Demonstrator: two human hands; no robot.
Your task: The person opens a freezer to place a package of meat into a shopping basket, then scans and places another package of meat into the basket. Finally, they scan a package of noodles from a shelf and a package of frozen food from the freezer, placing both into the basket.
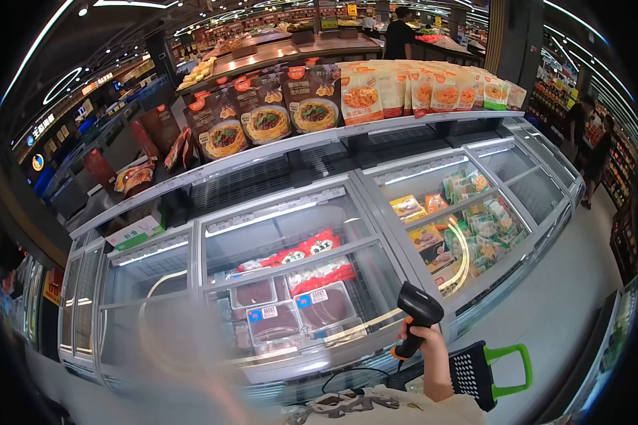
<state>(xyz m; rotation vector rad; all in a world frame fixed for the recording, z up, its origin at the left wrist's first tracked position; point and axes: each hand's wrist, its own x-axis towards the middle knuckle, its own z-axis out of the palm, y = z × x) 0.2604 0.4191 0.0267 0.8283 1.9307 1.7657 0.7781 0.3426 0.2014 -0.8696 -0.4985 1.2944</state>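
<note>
Supermarket, chest freezer [372,212] | right hand [424,338] closed around barcode scanner [416,312] | left hand [174,347] blurred, grip unreadable

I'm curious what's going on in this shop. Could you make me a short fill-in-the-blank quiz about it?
1. The right hand grips a black handheld ____.
2. The basket beside it has a ____ handle.
3. The noodle packets stand on ____ of the freezer.
Missing words: scanner, green, top.
</note>
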